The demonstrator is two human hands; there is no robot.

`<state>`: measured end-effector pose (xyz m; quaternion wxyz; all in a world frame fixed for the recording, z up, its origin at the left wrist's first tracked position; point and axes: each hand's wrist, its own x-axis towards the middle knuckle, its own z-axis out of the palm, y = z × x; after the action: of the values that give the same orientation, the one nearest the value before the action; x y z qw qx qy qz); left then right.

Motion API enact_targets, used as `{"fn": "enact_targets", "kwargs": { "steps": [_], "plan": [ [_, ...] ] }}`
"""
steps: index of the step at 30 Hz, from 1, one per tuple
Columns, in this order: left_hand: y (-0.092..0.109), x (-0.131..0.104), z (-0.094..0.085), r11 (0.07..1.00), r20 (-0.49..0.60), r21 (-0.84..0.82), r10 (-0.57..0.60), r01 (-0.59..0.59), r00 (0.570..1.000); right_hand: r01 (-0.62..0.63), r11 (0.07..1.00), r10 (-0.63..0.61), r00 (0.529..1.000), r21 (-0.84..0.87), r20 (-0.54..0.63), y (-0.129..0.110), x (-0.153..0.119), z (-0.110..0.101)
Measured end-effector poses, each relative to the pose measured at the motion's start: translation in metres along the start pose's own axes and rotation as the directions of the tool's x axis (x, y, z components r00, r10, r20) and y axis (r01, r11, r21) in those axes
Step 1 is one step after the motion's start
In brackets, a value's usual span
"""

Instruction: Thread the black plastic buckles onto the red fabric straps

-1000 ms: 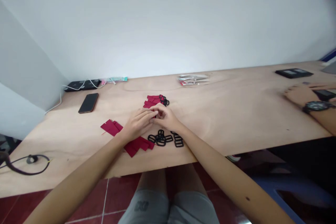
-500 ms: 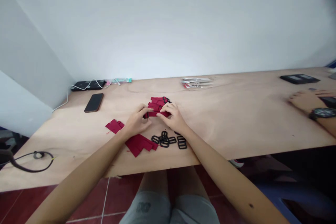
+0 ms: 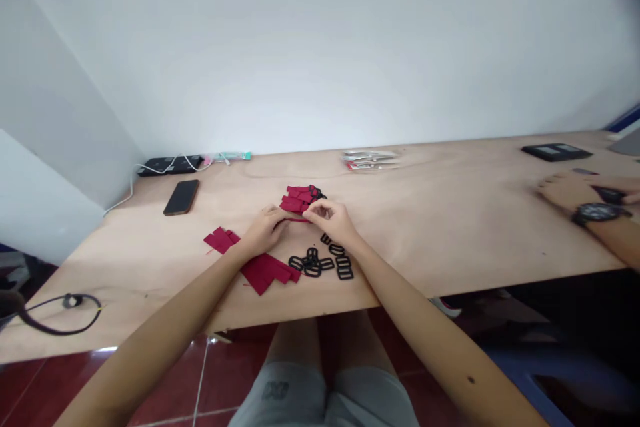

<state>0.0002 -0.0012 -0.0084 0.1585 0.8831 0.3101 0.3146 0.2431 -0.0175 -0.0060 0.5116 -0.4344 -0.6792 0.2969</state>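
Note:
Between my two hands a short red strap is stretched level, seen nearly edge-on. My left hand is closed with its fingertips on the strap's left end. My right hand pinches the other end between thumb and fingers. Just beyond lies a pile of red straps with black buckles at its right side. Loose black slide buckles rest nearer to me, and more slide buckles lie by my right forearm. Flat red strap pieces lie partly hidden under my left forearm.
A phone and a black power strip with white cables are at the left. Flat packets lie near the wall. At the right, another person's hands rest by a black box. A cable loop lies front left.
The strap between my hands has turned from flat-facing to edge-on. My right hand has shifted slightly right, its fingers now pinched together. My left fingers have closed in more.

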Motion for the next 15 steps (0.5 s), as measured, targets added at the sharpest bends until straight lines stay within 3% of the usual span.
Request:
{"fn": "enact_targets", "kwargs": {
  "steps": [2,6,9,12,15],
  "plan": [
    [-0.002,-0.001,-0.002,0.999,-0.037,-0.011,-0.042,0.042,0.998,-0.071,0.997,0.073,0.996,0.041,-0.048,0.003,-0.001,-0.013],
    [-0.007,-0.003,-0.006,0.999,-0.075,-0.021,-0.043,0.042,0.996,-0.16,0.985,0.167,0.973,-0.058,0.159,0.008,-0.019,-0.048],
    [-0.011,-0.002,-0.009,0.998,-0.086,-0.002,-0.068,0.068,0.994,-0.178,0.977,0.198,0.957,-0.114,0.21,0.008,-0.041,-0.071],
    [-0.014,-0.002,-0.013,0.989,-0.085,0.046,-0.134,0.138,0.987,-0.21,0.971,0.23,0.947,-0.111,0.223,0.003,-0.057,-0.082],
    [-0.012,-0.001,-0.016,0.977,-0.072,0.077,-0.193,0.198,0.979,-0.197,0.968,0.236,0.925,-0.158,0.296,-0.001,-0.065,-0.081]
  ]
}}
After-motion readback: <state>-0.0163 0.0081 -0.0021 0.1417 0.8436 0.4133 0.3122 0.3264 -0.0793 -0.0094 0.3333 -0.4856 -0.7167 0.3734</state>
